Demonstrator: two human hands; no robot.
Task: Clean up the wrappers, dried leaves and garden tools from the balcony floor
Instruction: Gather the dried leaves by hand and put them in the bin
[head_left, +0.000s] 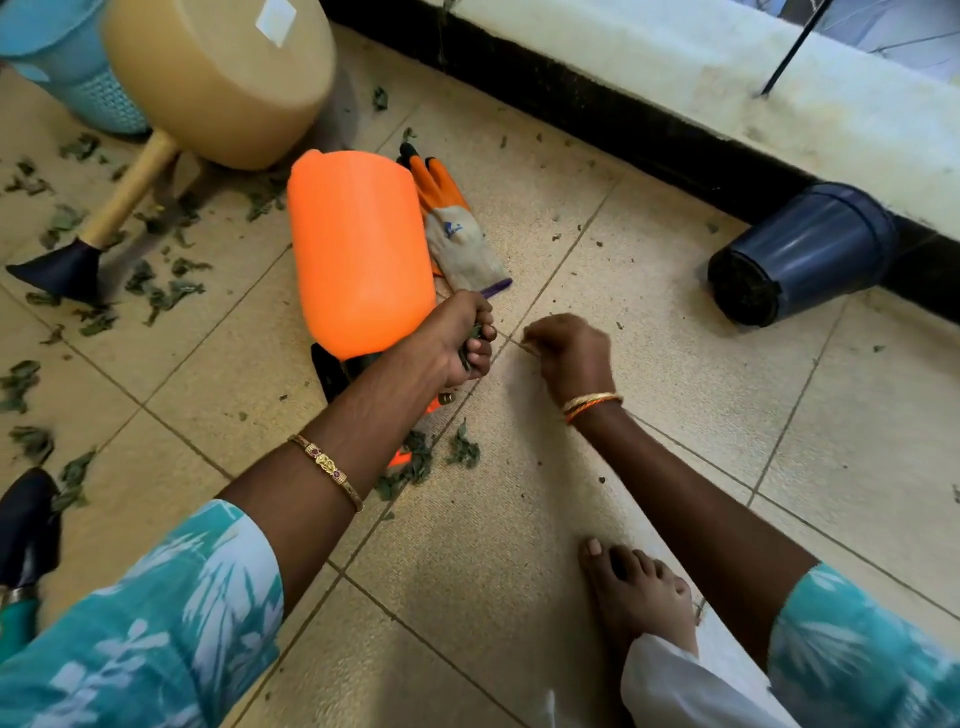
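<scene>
The left hand (457, 343) is clenched round a wad of crumpled dried leaves (474, 343), dark green bits poking between the curled fingers. Just right of it, the right hand (571, 353) hangs low over the floor (675, 364) with fingertips drawn together at a grout line; what they pinch, if anything, is too small to tell. The floor is matte beige tile with a grainy surface. More shrivelled leaves (415, 465) lie near the left forearm, and many are scattered at far left. A smooth orange plastic sprayer bottle (358, 254) lies on its side just left of the left hand, with orange-coated knit gloves (457, 228) tucked against its right flank. Far left, a tan plastic watering can (223, 78) lies tipped. At right, a ribbed dark blue pot (800, 254) lies on its side against the wall.
</scene>
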